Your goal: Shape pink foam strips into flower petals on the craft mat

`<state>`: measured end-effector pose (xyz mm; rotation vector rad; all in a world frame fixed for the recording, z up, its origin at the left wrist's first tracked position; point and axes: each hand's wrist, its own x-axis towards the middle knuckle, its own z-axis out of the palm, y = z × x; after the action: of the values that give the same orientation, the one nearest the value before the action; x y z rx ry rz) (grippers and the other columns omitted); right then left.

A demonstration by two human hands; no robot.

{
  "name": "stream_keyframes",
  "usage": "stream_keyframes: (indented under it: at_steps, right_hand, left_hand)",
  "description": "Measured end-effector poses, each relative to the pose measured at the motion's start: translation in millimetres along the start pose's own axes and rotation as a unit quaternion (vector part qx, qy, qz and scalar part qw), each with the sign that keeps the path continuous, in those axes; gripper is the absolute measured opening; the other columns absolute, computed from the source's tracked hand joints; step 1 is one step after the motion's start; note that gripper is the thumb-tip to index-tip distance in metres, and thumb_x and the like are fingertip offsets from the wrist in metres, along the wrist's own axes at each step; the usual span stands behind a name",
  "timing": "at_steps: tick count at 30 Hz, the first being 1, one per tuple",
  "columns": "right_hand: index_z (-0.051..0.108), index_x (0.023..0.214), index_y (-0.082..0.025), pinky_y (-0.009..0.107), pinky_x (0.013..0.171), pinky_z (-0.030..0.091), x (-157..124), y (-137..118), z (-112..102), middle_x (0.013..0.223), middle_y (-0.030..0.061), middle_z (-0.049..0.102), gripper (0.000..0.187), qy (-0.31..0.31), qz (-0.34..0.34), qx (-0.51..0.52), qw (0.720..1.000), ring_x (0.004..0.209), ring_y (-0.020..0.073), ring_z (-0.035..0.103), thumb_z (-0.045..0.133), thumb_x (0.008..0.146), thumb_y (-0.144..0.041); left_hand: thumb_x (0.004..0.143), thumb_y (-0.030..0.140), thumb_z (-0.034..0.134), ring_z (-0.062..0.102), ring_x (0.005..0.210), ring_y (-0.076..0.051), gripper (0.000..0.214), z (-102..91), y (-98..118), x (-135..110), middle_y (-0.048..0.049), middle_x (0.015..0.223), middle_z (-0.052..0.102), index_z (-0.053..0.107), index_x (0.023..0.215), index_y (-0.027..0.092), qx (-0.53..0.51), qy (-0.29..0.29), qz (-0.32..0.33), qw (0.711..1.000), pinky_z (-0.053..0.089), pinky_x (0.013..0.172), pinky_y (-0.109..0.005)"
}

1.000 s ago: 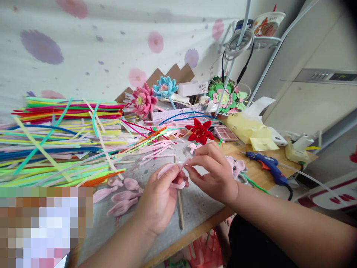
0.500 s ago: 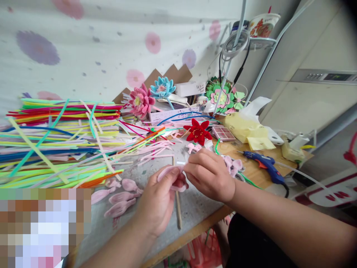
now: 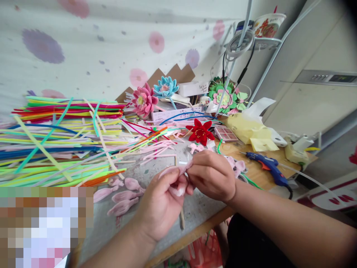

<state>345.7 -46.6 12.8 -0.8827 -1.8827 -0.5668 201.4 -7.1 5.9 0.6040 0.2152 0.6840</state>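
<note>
My left hand (image 3: 160, 208) pinches a pale pink pipe-cleaner petal (image 3: 173, 172) above the grey mat. My right hand (image 3: 213, 174) meets it from the right, fingers closed on the petal's tip. Under both hands a thin wooden stick (image 3: 182, 217) lies on the mat. Several finished pink petals (image 3: 122, 196) lie just left of my left hand.
A big heap of coloured pipe cleaners (image 3: 55, 137) fills the left. A red flower (image 3: 200, 131), pink flower (image 3: 143, 99) and blue flower (image 3: 165, 87) stand behind. A blue glue gun (image 3: 266, 165) lies right, near yellow tissue packs (image 3: 247, 128). The wooden table edge (image 3: 195, 232) runs below.
Both hands stay together on the pink petal; my right fingers have closed tighter round its tip and the petal has been bent slightly between them.
</note>
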Motion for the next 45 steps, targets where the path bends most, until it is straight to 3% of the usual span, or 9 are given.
stream_keyframes:
  at_steps: [10,15,21,30,33,36,38,42,45]
  right_hand:
    - [0.052,0.086,-0.019,0.022,0.052,0.049,-1.0,-6.9,2.7,0.083,0.0005,0.050,0.021,0.033,0.311,0.245,0.918,0.063,0.0090,0.053,0.069,0.073,-0.018]
    - [0.060,0.076,-0.015,0.020,0.050,0.050,-0.8,-5.2,-2.2,0.072,0.0009,0.054,0.006,-0.017,0.330,0.321,0.887,0.061,0.0094,0.056,0.063,0.079,-0.020]
    - [0.059,0.086,-0.015,0.024,0.049,0.055,-5.8,-4.2,-4.3,0.086,0.0021,0.055,0.012,-0.058,0.383,0.481,0.786,0.059,0.0112,0.064,0.064,0.080,-0.024]
    - [0.051,0.075,-0.017,0.023,0.049,0.051,0.6,-11.9,3.5,0.061,-0.0026,0.060,0.022,-0.020,0.449,0.532,0.718,0.051,0.0103,0.060,0.066,0.078,-0.032]
    - [0.054,0.079,-0.016,0.024,0.049,0.051,0.0,-6.7,-0.9,0.066,-0.0008,0.061,0.022,-0.057,0.421,0.519,0.742,0.054,0.0120,0.062,0.064,0.080,-0.036]
    - [0.060,0.079,-0.015,0.026,0.061,0.051,2.7,3.5,-13.1,0.073,0.0024,0.061,0.018,-0.126,0.310,0.410,0.848,0.067,0.0125,0.061,0.062,0.082,-0.032]
    - [0.063,0.078,-0.015,0.028,0.070,0.050,6.7,10.7,-23.1,0.076,0.0033,0.061,0.012,-0.194,0.214,0.348,0.892,0.074,0.0127,0.059,0.059,0.084,-0.025]
    - [0.063,0.077,-0.015,0.025,0.069,0.048,15.3,14.2,-38.1,0.082,0.0039,0.056,0.008,-0.271,0.178,0.263,0.909,0.076,0.0113,0.056,0.058,0.082,-0.012]
    - [0.064,0.077,-0.016,0.027,0.070,0.046,16.3,5.1,-39.6,0.085,0.0045,0.057,0.012,-0.269,0.160,0.159,0.936,0.078,0.0130,0.054,0.058,0.076,-0.005]
  left_hand:
    - [0.082,0.020,0.054,0.051,0.059,-0.012,0.022,-0.8,1.6,2.7,0.0012,0.054,0.050,0.062,0.062,0.015,0.048,-0.005,0.013,0.999,0.041,0.065,-0.026]
    - [0.082,0.024,0.056,0.049,0.062,-0.013,0.022,-1.4,0.2,1.3,0.0007,0.056,0.049,0.060,0.061,0.016,0.107,0.001,0.010,0.994,0.040,0.066,-0.028]
    - [0.080,0.027,0.057,0.049,0.061,-0.014,0.024,-0.7,-0.1,-0.3,0.0013,0.054,0.046,0.059,0.060,0.015,0.122,-0.002,0.006,0.993,0.039,0.065,-0.028]
    - [0.081,0.022,0.056,0.048,0.061,-0.012,0.020,-2.2,-2.7,3.0,0.0009,0.058,0.052,0.060,0.062,0.015,0.163,0.021,0.040,0.986,0.039,0.064,-0.025]
    - [0.080,0.023,0.055,0.050,0.056,-0.013,0.023,-3.4,0.4,2.3,0.0016,0.049,0.047,0.060,0.058,0.015,0.145,0.004,-0.002,0.989,0.038,0.061,-0.027]
    - [0.074,0.021,0.055,0.050,0.049,-0.014,0.023,-3.6,4.5,0.7,0.0015,0.043,0.044,0.058,0.051,0.015,0.173,-0.029,-0.057,0.983,0.037,0.057,-0.027]
    - [0.069,0.019,0.057,0.048,0.046,-0.013,0.021,-3.8,5.2,0.1,-0.0006,0.044,0.049,0.058,0.049,0.015,0.230,-0.043,-0.077,0.969,0.035,0.053,-0.026]
    - [0.070,0.021,0.060,0.049,0.048,-0.012,0.017,-6.2,-0.5,0.7,-0.0018,0.051,0.057,0.063,0.055,0.015,0.364,0.020,-0.056,0.929,0.033,0.047,-0.023]
    - [0.072,0.022,0.062,0.053,0.056,-0.013,0.011,-8.9,-5.4,4.0,-0.0006,0.059,0.059,0.065,0.063,0.016,0.400,0.078,0.009,0.913,0.037,0.051,-0.022]
